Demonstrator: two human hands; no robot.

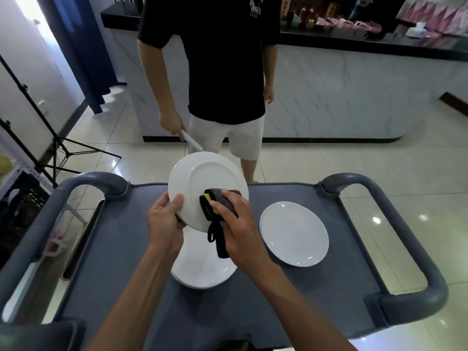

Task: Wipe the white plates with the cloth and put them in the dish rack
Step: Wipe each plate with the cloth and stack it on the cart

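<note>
A round white ceramic plate is being held tilted above the middle of the grey plastic cart tabletop, toward its far edge. The left hand is gripping the plate's lower left rim, thumb over the face and fingers curled behind. A folded dark grey cloth with a yellow patch is being pressed against the lower right of the plate's face by the right hand, fingers curled over the cloth; a loose dark end is hanging down below the plate.

Directly under the held plate, another white plate or small stack is lying flat near the tabletop's centre; how many are stacked cannot be told. A further round white plate is lying flat toward the right edge, well apart from the hands.

Step in hand, as judged: wiping of the first lifted plate is being carried out; racking is not yet done. No dish rack is being seen clearly; a metal-edged tray or frame is showing just off the left edge, but what it is cannot be told.

Next move, as judged: the cloth is to be swept across the rest of the face while the left grip is kept firm, then the plate is to be carried to the rack, once located.

A person in a black shirt and light shorts is standing beyond the far edge, holding a white stick-like object.
</note>
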